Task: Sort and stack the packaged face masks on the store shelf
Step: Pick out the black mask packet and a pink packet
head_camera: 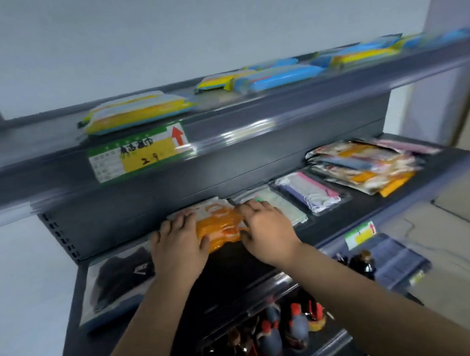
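Nearest me, below the dark grey middle shelf (346, 210), dark sauce bottles with red caps (275, 337) stand on the lower tier; not my concern. On the middle shelf my left hand (177, 246) and right hand (267, 232) flank the orange-and-white plastic mask pack (218, 225), palms down, fingers pressing its two ends, I judge to square it; whether either grip is closed round it, I cannot tell. Left of that pack lies a black mask in a clear bag (117, 281). Just right of it a pale green mask pack (279, 205), then a pink-and-purple pack (309, 190), then a loose heap of orange-printed packs (364, 165), unsorted. Above, yellow and blue wipe packs (247, 82).
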A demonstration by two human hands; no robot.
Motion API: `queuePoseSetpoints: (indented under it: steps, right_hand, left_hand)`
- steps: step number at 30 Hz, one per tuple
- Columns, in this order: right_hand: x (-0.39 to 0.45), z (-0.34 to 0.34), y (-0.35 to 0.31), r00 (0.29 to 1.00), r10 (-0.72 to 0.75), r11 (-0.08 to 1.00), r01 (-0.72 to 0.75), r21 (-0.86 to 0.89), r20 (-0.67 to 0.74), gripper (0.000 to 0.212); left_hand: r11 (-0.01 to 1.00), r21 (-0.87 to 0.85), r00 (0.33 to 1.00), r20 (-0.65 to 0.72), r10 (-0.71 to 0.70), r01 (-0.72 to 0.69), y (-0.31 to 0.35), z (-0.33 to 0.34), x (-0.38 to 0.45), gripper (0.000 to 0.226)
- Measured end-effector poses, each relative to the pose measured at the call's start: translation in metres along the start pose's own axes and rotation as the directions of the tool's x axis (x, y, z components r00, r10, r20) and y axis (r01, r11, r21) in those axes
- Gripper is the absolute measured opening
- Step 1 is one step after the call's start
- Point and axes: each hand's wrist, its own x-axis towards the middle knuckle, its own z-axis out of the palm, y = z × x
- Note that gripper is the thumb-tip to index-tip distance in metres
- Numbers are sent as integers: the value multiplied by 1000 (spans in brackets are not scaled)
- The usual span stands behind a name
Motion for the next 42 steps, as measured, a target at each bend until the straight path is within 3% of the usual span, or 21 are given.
queuePoseSetpoints:
  steps: [6, 10, 23, 32, 42]
  right_hand:
    - [-39, -51, 96, 989, 145, 964, -133, -231, 36, 54]
    - [-73, -84, 158, 976, 216, 934, -206, -291, 1, 48]
    - [-140, -156, 324, 918, 391, 870, -389, -301, -57, 54]
    - [-111, -162, 419, 906, 417, 881, -421, -216, -69, 58]
    - [-34, -145, 527, 914, 403, 907, -393, -152, 40, 50]
  left_hand:
    - [987, 4, 987, 20, 159, -159, 123, -2, 11, 55]
    - [968, -35, 969, 23, 248, -247, 203, 0, 10, 55]
    - [902, -112, 905, 42, 424, -417, 397, 10, 18, 55]
    - [929, -108, 928, 84, 363, -353, 473, 40, 81, 53]
    - [960, -193, 961, 149, 233, -203, 533, 90, 170, 57]
